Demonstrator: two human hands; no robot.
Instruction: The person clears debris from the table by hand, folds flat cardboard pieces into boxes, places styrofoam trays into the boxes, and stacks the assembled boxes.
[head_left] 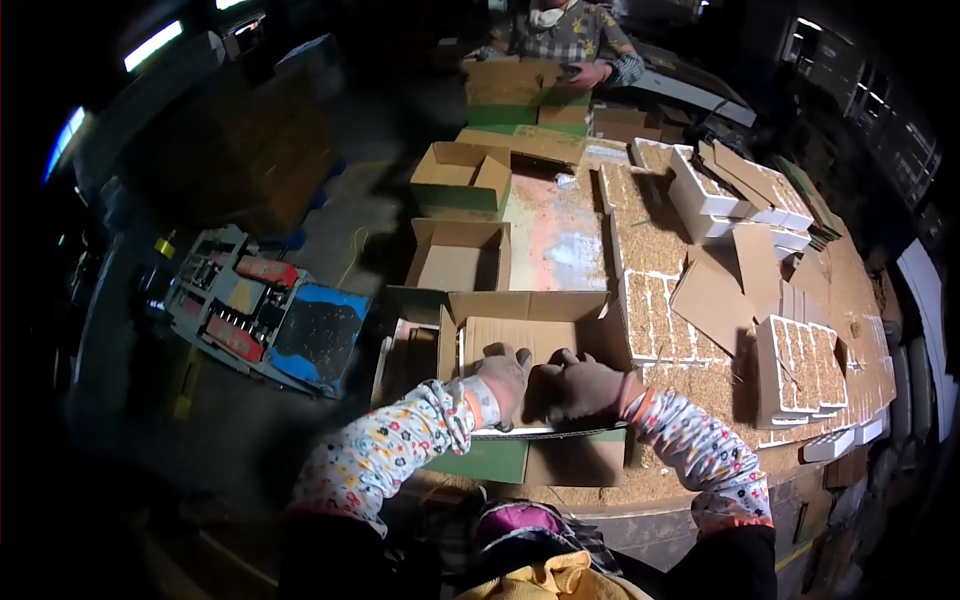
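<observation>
Both my hands wear grey-brown gloves and reach into an open cardboard box [610, 335] in front of me. A flat cardboard sheet [490, 331] lies inside this box. My left hand [505, 382] is over the box's left part, at the sheet, with its fingers bent and closed. Close by on the right, my right hand [585, 387] is curled closed above the box's shadowed near side. Fingertips of both hands are hidden, so what they grip, if anything, is unclear. A green band and a brown flap [575, 460] show on the box's near outer side.
Further open boxes [460, 250] stand in a row beyond mine. White-edged trays of brown crumbly material [800, 370] and loose cardboard pieces [712, 300] lie to the right. Across the table a person [570, 35] handles another box. A wheeled machine [265, 305] stands on the floor left.
</observation>
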